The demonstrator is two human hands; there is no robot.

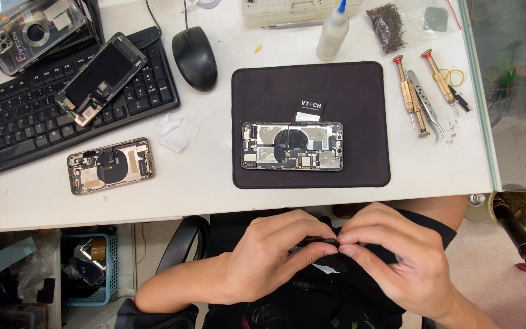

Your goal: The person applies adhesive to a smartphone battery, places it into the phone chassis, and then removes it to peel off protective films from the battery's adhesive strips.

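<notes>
Both hands meet below the edge of the white table (214, 189), over the person's lap; the left hand (275, 253) and the right hand (397, 259) pinch a small flat black part (319, 242) between thumbs and fingertips, the fingers drawn narrow around it — what the part is cannot be told. Up on the table, well apart from the hands, an opened phone body with bare metal innards (291, 145) lies flat on a black rectangular work mat (360, 97); a second opened phone body with a gold rim (110, 165) lies to the left, just beside a black keyboard (7, 122) bearing a detached dark phone screen (100, 79); brass-handled screwdrivers (410, 94) and steel tweezers (426, 106) rest right of the mat.
</notes>
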